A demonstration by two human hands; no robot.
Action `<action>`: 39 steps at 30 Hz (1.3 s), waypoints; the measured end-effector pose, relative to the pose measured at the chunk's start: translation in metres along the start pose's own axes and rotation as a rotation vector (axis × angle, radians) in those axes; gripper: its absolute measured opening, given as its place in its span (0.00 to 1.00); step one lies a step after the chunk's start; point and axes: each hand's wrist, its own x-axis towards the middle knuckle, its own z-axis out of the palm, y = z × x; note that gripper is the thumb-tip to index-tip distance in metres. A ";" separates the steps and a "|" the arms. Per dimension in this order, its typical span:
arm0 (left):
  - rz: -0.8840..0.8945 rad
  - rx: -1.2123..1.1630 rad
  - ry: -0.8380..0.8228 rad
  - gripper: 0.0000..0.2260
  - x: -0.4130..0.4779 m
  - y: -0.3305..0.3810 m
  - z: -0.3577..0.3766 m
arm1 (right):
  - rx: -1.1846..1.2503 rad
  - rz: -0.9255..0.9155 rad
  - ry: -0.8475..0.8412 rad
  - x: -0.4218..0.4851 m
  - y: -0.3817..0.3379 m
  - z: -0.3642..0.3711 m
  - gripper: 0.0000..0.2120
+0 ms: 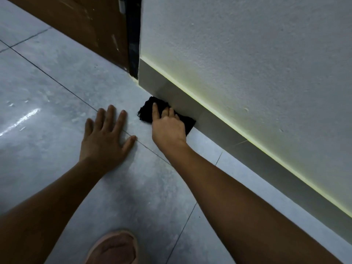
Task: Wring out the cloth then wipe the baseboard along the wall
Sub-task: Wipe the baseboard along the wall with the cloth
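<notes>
Head view, left to right: the left hand [106, 136] lies open and flat on the tiled floor [47, 92], likely as a brace. Right hand [168, 126] presses the black cloth [147, 109] against the grey baseboard [190, 100], near a brown door [76, 21]. Nothing blocks the skirting rightward; a pink slipper [114, 248] sits below.

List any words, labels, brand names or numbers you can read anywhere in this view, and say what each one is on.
None: no readable text shows in this view.
The black cloth under the right hand carries no visible tag or print.
The grey baseboard, the white textured wall, the grey floor tiles and the brown wooden door are unmarked.
The pink slipper shows no logo.
The left hand lies flat on the tiles.
</notes>
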 end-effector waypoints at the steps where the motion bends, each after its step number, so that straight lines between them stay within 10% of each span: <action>1: 0.003 -0.003 0.009 0.34 0.000 -0.001 0.000 | -0.012 -0.022 0.004 -0.001 0.004 0.001 0.28; 39: -0.081 -0.064 0.041 0.44 -0.011 -0.023 -0.005 | -0.028 0.060 0.013 0.005 -0.017 0.002 0.30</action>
